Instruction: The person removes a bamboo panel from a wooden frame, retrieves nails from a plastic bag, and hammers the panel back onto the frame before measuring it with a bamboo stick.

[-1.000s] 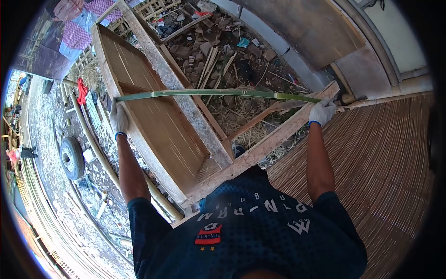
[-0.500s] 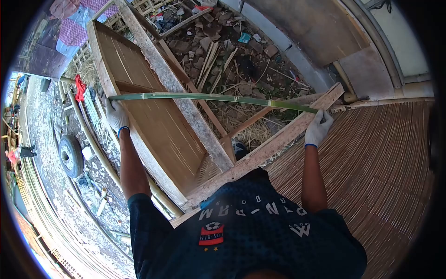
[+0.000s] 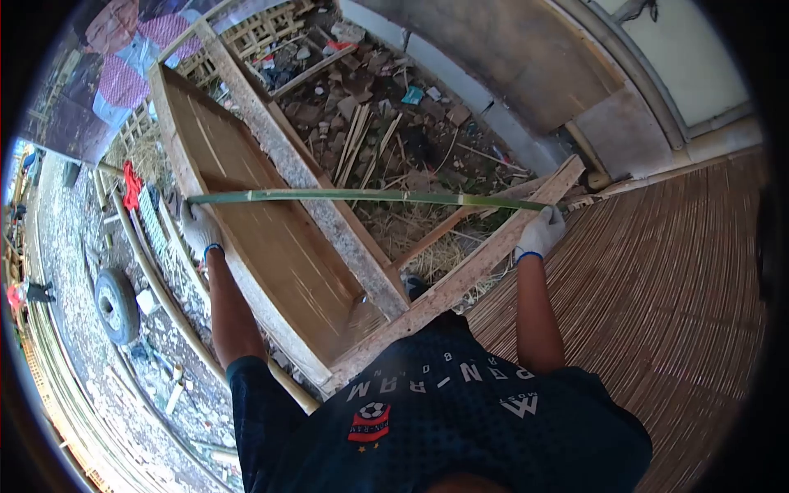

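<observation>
A long green bamboo strip [image 3: 362, 195] stretches across the view, bowed slightly upward in the middle. My left hand [image 3: 200, 228], in a white glove with a blue cuff, is closed on the strip's left end. The right end is gripped by my right hand [image 3: 541, 232], gloved the same way. Under the strip lies a wooden frame with several beams, among them a mottled beam [image 3: 329, 197] and a brown panel [image 3: 279, 238]. The right end of the strip passes over a pale plank [image 3: 460, 283].
Woven slatted matting [image 3: 657, 304] covers the right side. Beyond the frame, rubble and thin sticks [image 3: 353, 144] lie beside a low wall [image 3: 460, 78]. A tyre [image 3: 117, 306] and bamboo poles [image 3: 156, 271] are at the left.
Both hands and the strip now appear lower and a little further left in view. The strip is still held at both ends. The camera view has shifted slightly.
</observation>
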Demonstrator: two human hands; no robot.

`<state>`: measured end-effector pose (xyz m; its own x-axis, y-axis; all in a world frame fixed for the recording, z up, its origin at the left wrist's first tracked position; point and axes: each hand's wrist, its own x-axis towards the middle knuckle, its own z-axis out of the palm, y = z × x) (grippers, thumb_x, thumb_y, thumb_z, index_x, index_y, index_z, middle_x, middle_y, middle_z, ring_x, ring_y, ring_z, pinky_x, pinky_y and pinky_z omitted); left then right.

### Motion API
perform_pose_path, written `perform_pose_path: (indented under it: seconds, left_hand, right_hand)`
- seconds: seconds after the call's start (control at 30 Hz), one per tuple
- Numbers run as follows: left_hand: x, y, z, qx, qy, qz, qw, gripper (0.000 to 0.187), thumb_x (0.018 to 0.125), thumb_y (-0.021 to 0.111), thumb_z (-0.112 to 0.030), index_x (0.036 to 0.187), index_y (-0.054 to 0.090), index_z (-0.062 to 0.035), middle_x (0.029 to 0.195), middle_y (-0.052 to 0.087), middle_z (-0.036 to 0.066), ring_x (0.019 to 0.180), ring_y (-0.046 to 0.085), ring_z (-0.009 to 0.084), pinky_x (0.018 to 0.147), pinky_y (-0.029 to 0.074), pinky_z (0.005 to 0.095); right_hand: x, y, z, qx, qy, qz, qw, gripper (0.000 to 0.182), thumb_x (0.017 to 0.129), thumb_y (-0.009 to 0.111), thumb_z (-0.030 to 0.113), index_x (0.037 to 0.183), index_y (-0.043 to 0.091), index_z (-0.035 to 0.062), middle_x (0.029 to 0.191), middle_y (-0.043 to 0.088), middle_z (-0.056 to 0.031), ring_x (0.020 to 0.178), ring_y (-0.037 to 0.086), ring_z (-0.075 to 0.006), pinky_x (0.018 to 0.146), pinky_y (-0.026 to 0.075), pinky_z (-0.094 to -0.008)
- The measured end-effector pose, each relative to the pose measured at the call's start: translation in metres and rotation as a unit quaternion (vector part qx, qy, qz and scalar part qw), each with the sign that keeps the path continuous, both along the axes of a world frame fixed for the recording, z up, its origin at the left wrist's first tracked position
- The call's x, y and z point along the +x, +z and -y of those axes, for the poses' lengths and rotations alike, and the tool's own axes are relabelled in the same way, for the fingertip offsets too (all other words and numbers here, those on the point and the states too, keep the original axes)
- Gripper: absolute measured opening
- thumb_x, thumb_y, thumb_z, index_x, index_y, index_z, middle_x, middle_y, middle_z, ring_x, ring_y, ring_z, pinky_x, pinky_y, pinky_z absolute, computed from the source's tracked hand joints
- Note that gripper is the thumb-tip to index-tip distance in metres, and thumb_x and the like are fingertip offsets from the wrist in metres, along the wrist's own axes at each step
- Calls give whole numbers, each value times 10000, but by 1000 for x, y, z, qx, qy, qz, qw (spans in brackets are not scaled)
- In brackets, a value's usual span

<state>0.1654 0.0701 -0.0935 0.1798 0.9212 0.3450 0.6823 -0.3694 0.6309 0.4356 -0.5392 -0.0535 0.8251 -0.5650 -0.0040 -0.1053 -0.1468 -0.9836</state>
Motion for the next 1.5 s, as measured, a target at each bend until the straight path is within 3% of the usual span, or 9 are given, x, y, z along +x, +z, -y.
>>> perform_pose_path:
  seconds: [0.2,0.3,0.47,0.7,0.87,1.0,1.13,1.37,1.5]
  left_hand:
    - [-3,2,-2,-31,-19,-9,999,484,1052,497,-303,1423,571,-1,1400,622,210,1262,626,348,1050,487,401]
    - [-3,-3,-7,-40,-35,32,998,472,1049,484,-273,1401,582,26,1400,621,220,1270,609,349,1073,457,386]
    - [-5,-8,-12,-19,-62,39,997,472,1045,473,-250,1383,584,60,1394,617,243,1263,598,351,1088,433,384]
    - [-2,-20,-18,-6,-21,24,999,466,1044,464,-271,1386,602,13,1371,632,229,1189,637,385,1026,482,410]
    - [3,-3,-3,-12,0,-10,1000,482,1047,441,-324,1400,609,-42,1329,657,218,1101,669,420,964,517,448]
    - [3,-2,-2,-38,4,-21,999,532,1029,398,-353,1412,599,-43,1410,618,189,1258,610,365,1081,461,407]
    - [0,-9,-8,-18,-20,15,1000,483,1060,472,-337,1391,605,-12,1357,649,205,1180,645,370,1013,485,412]
    - [-1,1,3,-44,-55,56,996,459,1052,528,-314,1365,619,9,1360,651,191,1187,630,338,1040,467,403]
    - [-3,-6,-4,-27,-87,49,995,439,1043,545,-299,1334,637,18,1334,661,184,1173,631,326,1037,470,403]
  right_hand:
    - [7,-26,1,-102,-56,45,992,334,1050,525,188,1269,514,-64,1198,625,-206,1097,614,-317,997,464,-396]
    - [16,-48,9,-92,-77,60,991,351,1040,530,213,1269,517,-53,1180,629,-219,1104,613,-334,997,460,-403]
    - [9,-32,6,-74,-61,30,995,284,1051,455,126,1278,474,-45,1318,566,-244,1236,566,-364,1062,429,-430]
    - [11,-33,5,-84,-61,11,995,316,1059,459,181,1267,487,-55,1351,564,-285,1276,561,-396,1059,434,-438]
    - [24,-57,11,-132,-95,29,986,307,1053,494,244,1207,514,-21,1130,633,-245,1036,629,-381,935,479,-437]
    - [15,-45,8,-121,-92,3,988,312,1048,515,246,1211,518,-21,1126,637,-236,1043,634,-363,936,482,-430]
    - [6,-30,5,-117,-80,10,990,362,1033,554,233,1261,515,-45,1198,609,-243,1106,616,-376,991,470,-436]
    - [17,-16,2,-224,-44,14,974,411,1002,607,252,1302,534,-18,1288,564,-257,1164,600,-403,1021,471,-465]
    - [37,-15,14,-264,-39,33,963,370,996,607,265,1254,563,3,1202,592,-247,1098,627,-400,983,489,-458]
